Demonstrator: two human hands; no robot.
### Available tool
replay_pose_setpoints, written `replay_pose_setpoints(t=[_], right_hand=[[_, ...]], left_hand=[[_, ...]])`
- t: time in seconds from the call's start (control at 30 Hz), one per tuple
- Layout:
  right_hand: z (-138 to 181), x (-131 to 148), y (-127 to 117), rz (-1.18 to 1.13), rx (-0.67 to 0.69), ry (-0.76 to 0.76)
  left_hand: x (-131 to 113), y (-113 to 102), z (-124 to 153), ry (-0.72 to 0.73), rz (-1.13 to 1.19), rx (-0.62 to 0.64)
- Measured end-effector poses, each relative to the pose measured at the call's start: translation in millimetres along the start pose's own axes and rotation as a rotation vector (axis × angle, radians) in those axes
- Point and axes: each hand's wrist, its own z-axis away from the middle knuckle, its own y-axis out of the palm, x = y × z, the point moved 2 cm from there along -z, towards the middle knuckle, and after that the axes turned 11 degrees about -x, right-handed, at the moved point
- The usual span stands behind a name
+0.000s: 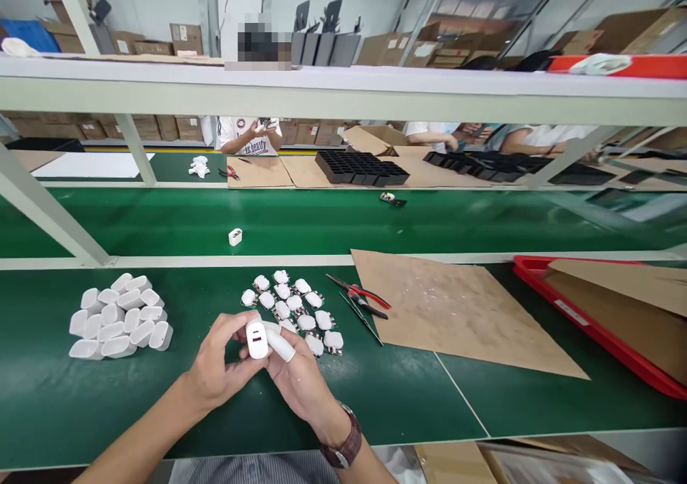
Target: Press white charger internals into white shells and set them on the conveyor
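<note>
My left hand (216,364) and right hand (301,380) curl snugly around one charger (257,340) over the bench (408,398), seemingly assembled; a similar piece (235,237) sits on the belt (300,219); shells (111,314) and inserts (294,303) look unjoined.

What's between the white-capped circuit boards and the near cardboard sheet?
Pliers and tweezers, in the head view; the pliers' handles overlap the cardboard sheet.
</note>
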Motion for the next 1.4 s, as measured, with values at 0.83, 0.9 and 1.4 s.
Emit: replay_pose_setpoints(t=[0.83,0.9,1.4], right_hand=[[-11,-23,3,-0.084,-0.06,0.149],[-12,-25,2,-0.077,-0.064,0.143],[-17,-30,-5,-0.076,-0.027,0.143]], left_hand=[[7,-10,0,-0.229,-0.092,0.009],[6,-10,-3,-0.185,-0.119,0.01],[7,-8,-5,-0.058,-0.205,0.05]])
